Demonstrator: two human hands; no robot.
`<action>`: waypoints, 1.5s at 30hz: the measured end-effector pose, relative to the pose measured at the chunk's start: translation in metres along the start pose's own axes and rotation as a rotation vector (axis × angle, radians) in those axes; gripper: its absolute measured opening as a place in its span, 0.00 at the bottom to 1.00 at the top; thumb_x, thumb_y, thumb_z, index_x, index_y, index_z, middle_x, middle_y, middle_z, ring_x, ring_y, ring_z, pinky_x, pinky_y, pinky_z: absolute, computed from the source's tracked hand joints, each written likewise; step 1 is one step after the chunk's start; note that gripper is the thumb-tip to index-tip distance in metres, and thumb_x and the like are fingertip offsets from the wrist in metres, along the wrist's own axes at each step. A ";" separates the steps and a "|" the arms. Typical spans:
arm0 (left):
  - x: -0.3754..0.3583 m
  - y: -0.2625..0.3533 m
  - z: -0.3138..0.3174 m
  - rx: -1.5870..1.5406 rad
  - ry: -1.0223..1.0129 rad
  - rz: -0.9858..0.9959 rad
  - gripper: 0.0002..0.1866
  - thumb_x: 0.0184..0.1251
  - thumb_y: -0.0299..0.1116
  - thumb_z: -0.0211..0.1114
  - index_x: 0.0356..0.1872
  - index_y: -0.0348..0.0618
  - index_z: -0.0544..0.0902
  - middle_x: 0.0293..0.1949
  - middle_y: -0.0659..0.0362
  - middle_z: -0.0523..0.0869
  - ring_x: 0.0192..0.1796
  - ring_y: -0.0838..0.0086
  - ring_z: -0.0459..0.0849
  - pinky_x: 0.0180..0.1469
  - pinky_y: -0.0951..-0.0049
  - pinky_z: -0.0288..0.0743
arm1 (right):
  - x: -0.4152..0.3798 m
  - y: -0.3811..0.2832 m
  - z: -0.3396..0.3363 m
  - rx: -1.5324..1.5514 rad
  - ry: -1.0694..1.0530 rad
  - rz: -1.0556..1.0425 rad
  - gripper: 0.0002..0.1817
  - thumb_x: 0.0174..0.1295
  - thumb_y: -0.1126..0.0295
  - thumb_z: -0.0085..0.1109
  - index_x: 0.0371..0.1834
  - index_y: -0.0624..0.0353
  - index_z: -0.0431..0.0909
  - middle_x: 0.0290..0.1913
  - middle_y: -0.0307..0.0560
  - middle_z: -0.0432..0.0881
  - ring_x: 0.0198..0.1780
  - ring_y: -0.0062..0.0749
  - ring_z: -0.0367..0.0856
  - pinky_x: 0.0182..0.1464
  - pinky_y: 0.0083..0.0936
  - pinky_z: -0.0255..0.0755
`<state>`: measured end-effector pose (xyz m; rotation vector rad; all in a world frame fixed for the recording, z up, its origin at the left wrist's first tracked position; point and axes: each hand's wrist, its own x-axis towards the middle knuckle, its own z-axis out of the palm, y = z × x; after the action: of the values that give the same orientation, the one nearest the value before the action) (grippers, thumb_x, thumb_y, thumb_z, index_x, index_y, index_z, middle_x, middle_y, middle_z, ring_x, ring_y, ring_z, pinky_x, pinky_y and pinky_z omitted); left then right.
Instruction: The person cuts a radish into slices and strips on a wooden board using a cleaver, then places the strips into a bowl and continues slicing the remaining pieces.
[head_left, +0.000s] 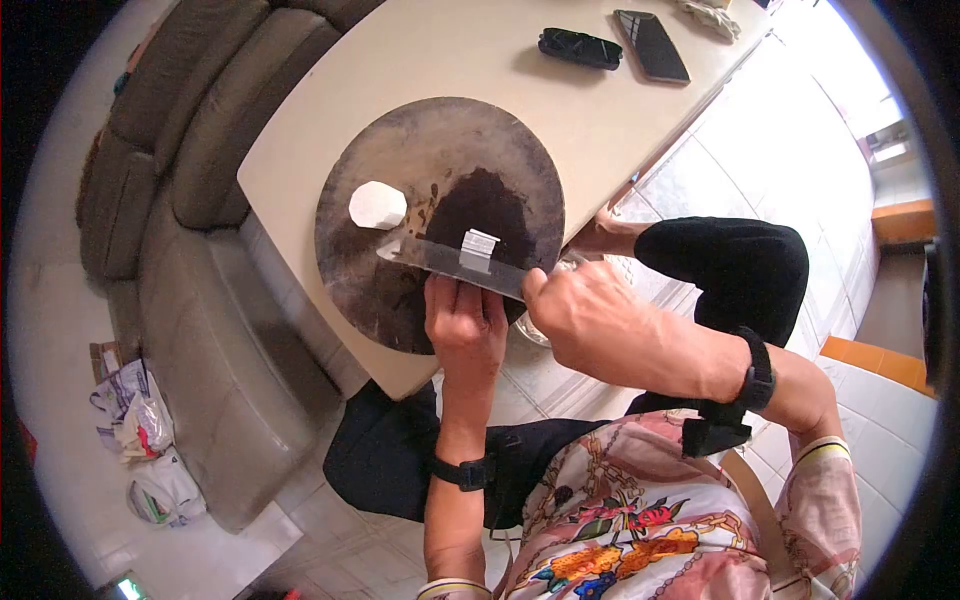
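Observation:
My right hand is closed around the handle end of a broad kitchen knife, whose blade reaches left across a round dark cutting board. Just beyond the blade lie thin white slices, stacked side by side; they look like a firm vegetable. My left hand is bent with its fingers together against the near side of the blade. The blade covers its fingertips, and whatever is under them is hidden. A larger white chunk with a flat cut face sits on the board to the left.
The board stands on a cream table. Toward the table's far end are a black case and a phone. A bowl is partly visible below the board's right edge. A grey sofa runs along the left, with bags beside it.

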<state>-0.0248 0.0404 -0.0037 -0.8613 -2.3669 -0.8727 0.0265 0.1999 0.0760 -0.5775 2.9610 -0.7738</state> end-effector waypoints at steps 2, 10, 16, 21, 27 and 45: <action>0.000 0.000 0.001 -0.004 0.030 0.020 0.14 0.47 0.18 0.66 0.39 0.32 0.82 0.37 0.47 0.80 0.39 0.49 0.80 0.42 0.56 0.77 | -0.005 -0.001 -0.003 -0.041 -0.042 -0.014 0.08 0.42 0.81 0.54 0.26 0.71 0.68 0.17 0.59 0.76 0.22 0.52 0.81 0.23 0.38 0.72; -0.002 0.000 0.000 0.020 0.006 0.004 0.13 0.47 0.18 0.66 0.37 0.32 0.81 0.37 0.47 0.80 0.40 0.50 0.80 0.43 0.57 0.77 | 0.010 -0.001 0.003 -0.054 0.033 -0.073 0.07 0.43 0.80 0.55 0.25 0.71 0.69 0.16 0.59 0.75 0.21 0.53 0.80 0.23 0.38 0.72; -0.003 0.000 0.001 0.027 0.014 -0.015 0.09 0.50 0.19 0.65 0.35 0.32 0.81 0.37 0.48 0.80 0.41 0.52 0.80 0.44 0.58 0.77 | 0.002 0.007 -0.002 0.019 0.010 -0.003 0.07 0.42 0.80 0.56 0.26 0.71 0.70 0.17 0.59 0.76 0.23 0.54 0.81 0.25 0.40 0.73; -0.003 -0.001 0.001 0.020 0.010 -0.046 0.07 0.51 0.19 0.65 0.33 0.31 0.81 0.38 0.49 0.80 0.42 0.53 0.81 0.44 0.60 0.78 | 0.001 0.016 -0.013 0.012 -0.060 -0.001 0.07 0.41 0.81 0.56 0.26 0.70 0.71 0.17 0.60 0.76 0.24 0.54 0.81 0.27 0.41 0.74; -0.003 0.002 0.000 0.021 -0.014 -0.062 0.06 0.52 0.19 0.64 0.33 0.32 0.81 0.38 0.49 0.80 0.43 0.54 0.81 0.45 0.60 0.77 | 0.009 0.021 -0.008 0.028 -0.095 -0.032 0.06 0.42 0.81 0.55 0.25 0.71 0.72 0.18 0.62 0.76 0.25 0.56 0.81 0.29 0.40 0.74; -0.002 0.000 0.002 -0.024 0.014 -0.063 0.06 0.52 0.18 0.64 0.33 0.33 0.82 0.39 0.51 0.81 0.43 0.56 0.81 0.46 0.61 0.77 | 0.012 0.029 -0.012 0.130 -0.151 0.086 0.04 0.40 0.79 0.56 0.17 0.70 0.77 0.21 0.67 0.77 0.29 0.60 0.81 0.32 0.43 0.76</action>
<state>-0.0236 0.0412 -0.0062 -0.7917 -2.3876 -0.9302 0.0040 0.2245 0.0740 -0.4750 2.7539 -0.8647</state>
